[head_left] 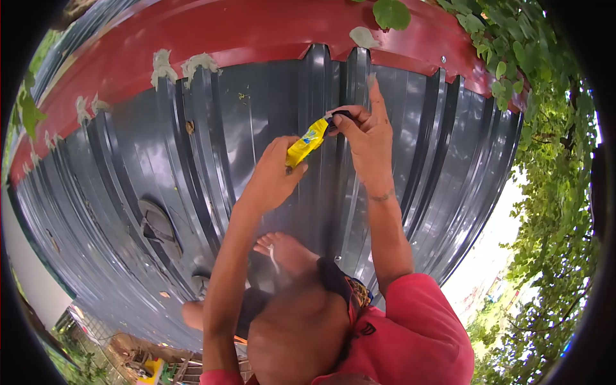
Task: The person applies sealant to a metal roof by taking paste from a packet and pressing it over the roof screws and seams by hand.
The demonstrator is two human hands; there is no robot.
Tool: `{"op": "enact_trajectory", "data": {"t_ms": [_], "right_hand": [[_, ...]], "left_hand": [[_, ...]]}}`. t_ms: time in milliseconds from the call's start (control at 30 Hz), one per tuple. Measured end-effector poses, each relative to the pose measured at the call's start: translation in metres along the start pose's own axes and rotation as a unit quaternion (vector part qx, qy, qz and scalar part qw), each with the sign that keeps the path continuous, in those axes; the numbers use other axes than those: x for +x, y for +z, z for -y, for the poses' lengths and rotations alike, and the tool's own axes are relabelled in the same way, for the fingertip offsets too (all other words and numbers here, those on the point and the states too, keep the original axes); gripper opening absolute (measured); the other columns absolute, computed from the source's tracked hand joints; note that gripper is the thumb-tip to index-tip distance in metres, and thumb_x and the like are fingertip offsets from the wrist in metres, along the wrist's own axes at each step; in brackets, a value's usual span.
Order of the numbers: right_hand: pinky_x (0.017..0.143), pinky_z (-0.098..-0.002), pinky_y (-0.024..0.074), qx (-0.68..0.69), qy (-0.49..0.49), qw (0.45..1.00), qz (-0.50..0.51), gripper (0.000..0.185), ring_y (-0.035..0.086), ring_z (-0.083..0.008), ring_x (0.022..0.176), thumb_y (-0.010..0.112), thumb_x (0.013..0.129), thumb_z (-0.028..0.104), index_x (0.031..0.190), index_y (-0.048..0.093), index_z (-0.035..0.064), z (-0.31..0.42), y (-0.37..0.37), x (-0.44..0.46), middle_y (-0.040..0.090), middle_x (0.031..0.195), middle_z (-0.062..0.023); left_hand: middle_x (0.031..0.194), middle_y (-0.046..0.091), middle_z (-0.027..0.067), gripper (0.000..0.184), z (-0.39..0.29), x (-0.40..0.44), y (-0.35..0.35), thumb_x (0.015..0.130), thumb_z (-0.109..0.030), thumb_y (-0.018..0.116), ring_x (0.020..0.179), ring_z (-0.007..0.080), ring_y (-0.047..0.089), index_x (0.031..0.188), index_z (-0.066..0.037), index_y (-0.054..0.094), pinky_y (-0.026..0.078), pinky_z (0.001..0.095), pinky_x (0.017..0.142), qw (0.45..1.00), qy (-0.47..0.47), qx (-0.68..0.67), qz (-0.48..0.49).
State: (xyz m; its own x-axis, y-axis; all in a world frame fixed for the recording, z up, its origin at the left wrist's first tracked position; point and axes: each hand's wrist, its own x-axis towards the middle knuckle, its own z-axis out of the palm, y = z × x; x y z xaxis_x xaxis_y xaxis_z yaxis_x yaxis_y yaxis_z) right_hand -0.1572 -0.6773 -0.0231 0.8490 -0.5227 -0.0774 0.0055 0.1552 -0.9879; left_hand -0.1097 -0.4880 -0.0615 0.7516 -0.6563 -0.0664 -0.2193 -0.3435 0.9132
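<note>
Up on the ribbed metal roof: yellow tube held between two bare hands

Closest to the camera there's a bare knee (289,333) and a red shirt (423,321), with a bare foot (292,253) planted on the dark roof panels (256,122). Just past that, the left hand (269,179) is closed round the lower end of a yellow squeeze tube (308,142). The right hand (369,144) pinches the dark end (339,119) between thumb and curled fingers, index finger sticking up with greyish stuff on its tip.

So the tube's in mid-air over the panels, slanting up toward the right hand. My worry: squeeze too hard with the left and it could spurt, or smeary fingers could let it slip and slide off down a channel. Raised ribs (356,83) might also catch a heel or roll a foot.

Off to the left, a flip-flop (159,226) lies on the panels, close enough to trip on if someone shuffles that way. There's decent room on that side otherwise. The right edge of the roof is nearer, with a bright drop beyond, so I'd be careful leaning there.

Farther up, red flashing (256,32) with pale smears (199,66) borders the panels, and leafy vines (558,212) crowd its right end.
</note>
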Motion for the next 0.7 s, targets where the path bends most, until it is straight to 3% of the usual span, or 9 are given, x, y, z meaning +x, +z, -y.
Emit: {"op": "enact_trajectory", "data": {"t_ms": [33, 133, 233, 333, 400, 433, 533, 633, 700], "right_hand": [[0.074, -0.0284, 0.0609, -0.016, -0.003, 1.000, 0.007, 0.094, 0.070, -0.0155, 0.085, 0.064, 0.093, -0.009, 0.167, 0.007, 0.0049, 0.001, 0.000, 0.002, 0.071, 0.098, -0.0140], [0.072, -0.0277, 0.0607, -0.063, -0.010, 0.998, 0.025, 0.093, 0.070, -0.0149, 0.083, 0.061, 0.093, -0.011, 0.167, 0.008, 0.0074, 0.005, 0.004, 0.003, 0.071, 0.096, -0.0129], [0.071, -0.0265, 0.0601, -0.096, -0.018, 0.994, 0.043, 0.094, 0.070, -0.0141, 0.082, 0.061, 0.093, -0.011, 0.168, 0.008, 0.0093, 0.010, 0.011, 0.007, 0.071, 0.095, -0.0115], [0.070, -0.0252, 0.0594, -0.107, -0.015, 0.991, 0.074, 0.095, 0.070, -0.0133, 0.082, 0.061, 0.093, -0.010, 0.168, 0.006, 0.0102, 0.012, 0.013, 0.012, 0.071, 0.094, -0.0102], [0.070, -0.0245, 0.0592, -0.117, -0.013, 0.989, 0.086, 0.096, 0.070, -0.0129, 0.082, 0.061, 0.093, -0.010, 0.168, 0.004, 0.0102, 0.013, 0.015, 0.013, 0.071, 0.094, -0.0094], [0.070, -0.0245, 0.0589, -0.101, -0.002, 0.990, 0.095, 0.096, 0.070, -0.0127, 0.083, 0.061, 0.094, -0.010, 0.168, 0.004, 0.0103, 0.013, 0.015, 0.013, 0.071, 0.094, -0.0093], [0.072, -0.0249, 0.0578, -0.069, 0.032, 0.992, 0.104, 0.097, 0.069, -0.0124, 0.083, 0.061, 0.093, -0.010, 0.168, 0.003, 0.0105, 0.012, 0.018, 0.010, 0.070, 0.094, -0.0089], [0.072, -0.0237, 0.0545, -0.110, 0.040, 0.990, 0.081, 0.095, 0.066, -0.0103, 0.082, 0.061, 0.094, -0.010, 0.168, 0.007, 0.0114, 0.004, 0.025, 0.000, 0.070, 0.094, -0.0073], [0.067, -0.0196, 0.0495, -0.193, 0.009, 0.979, 0.066, 0.093, 0.061, -0.0062, 0.080, 0.061, 0.094, -0.010, 0.169, 0.011, 0.0134, -0.001, 0.031, -0.009, 0.068, 0.095, -0.0046]], "left_hand": [[0.118, 0.067, 0.0152, 0.039, 0.010, -0.006, -0.003, 0.101, -0.008, 0.062, 0.091, 0.0261, 0.069, 0.138, -0.001, 0.051, 0.053, 0.0366, 0.088, 0.999, -0.022, 0.020, 0.028], [0.119, 0.067, 0.0162, 0.040, 0.014, -0.015, -0.002, 0.101, -0.007, 0.059, 0.089, 0.0214, 0.068, 0.139, 0.001, 0.051, 0.054, 0.0333, 0.084, 0.988, -0.110, -0.103, 0.028], [0.094, 0.066, 0.0095, 0.040, 0.018, -0.032, 0.013, 0.102, -0.010, 0.051, 0.070, 0.0142, 0.058, 0.140, 0.001, 0.052, 0.050, 0.0284, 0.068, 0.931, -0.124, -0.343, -0.018], [0.073, 0.053, 0.0025, 0.032, -0.008, -0.043, -0.006, 0.101, -0.010, 0.043, 0.058, 0.0102, 0.044, 0.127, 0.001, 0.058, 0.041, 0.0265, 0.057, 0.891, -0.208, -0.397, 0.071], [0.069, 0.045, 0.0004, 0.026, 0.001, -0.049, -0.001, 0.100, -0.012, 0.042, 0.055, 0.0088, 0.038, 0.116, -0.001, 0.060, 0.037, 0.0261, 0.054, 0.852, -0.227, -0.461, 0.096], [0.067, 0.041, -0.0007, 0.024, 0.008, -0.052, 0.003, 0.099, -0.013, 0.041, 0.054, 0.0081, 0.035, 0.110, -0.002, 0.060, 0.035, 0.0259, 0.052, 0.831, -0.236, -0.492, 0.109], [0.074, 0.049, 0.0016, 0.013, 0.037, -0.060, 0.018, 0.098, -0.014, 0.050, 0.059, 0.0118, 0.044, 0.097, -0.004, 0.057, 0.042, 0.0275, 0.060, 0.659, -0.161, -0.709, 0.194], [0.083, 0.056, 0.0036, 0.015, 0.017, -0.068, 0.022, 0.099, -0.013, 0.057, 0.073, 0.0156, 0.056, 0.108, -0.002, 0.060, 0.049, 0.0313, 0.073, 0.846, -0.170, -0.495, 0.099], [0.088, 0.058, 0.0046, 0.021, 0.015, -0.065, 0.004, 0.102, -0.014, 0.059, 0.084, 0.0175, 0.061, 0.117, 0.000, 0.059, 0.051, 0.0345, 0.082, 0.878, -0.178, -0.438, 0.073]]}}
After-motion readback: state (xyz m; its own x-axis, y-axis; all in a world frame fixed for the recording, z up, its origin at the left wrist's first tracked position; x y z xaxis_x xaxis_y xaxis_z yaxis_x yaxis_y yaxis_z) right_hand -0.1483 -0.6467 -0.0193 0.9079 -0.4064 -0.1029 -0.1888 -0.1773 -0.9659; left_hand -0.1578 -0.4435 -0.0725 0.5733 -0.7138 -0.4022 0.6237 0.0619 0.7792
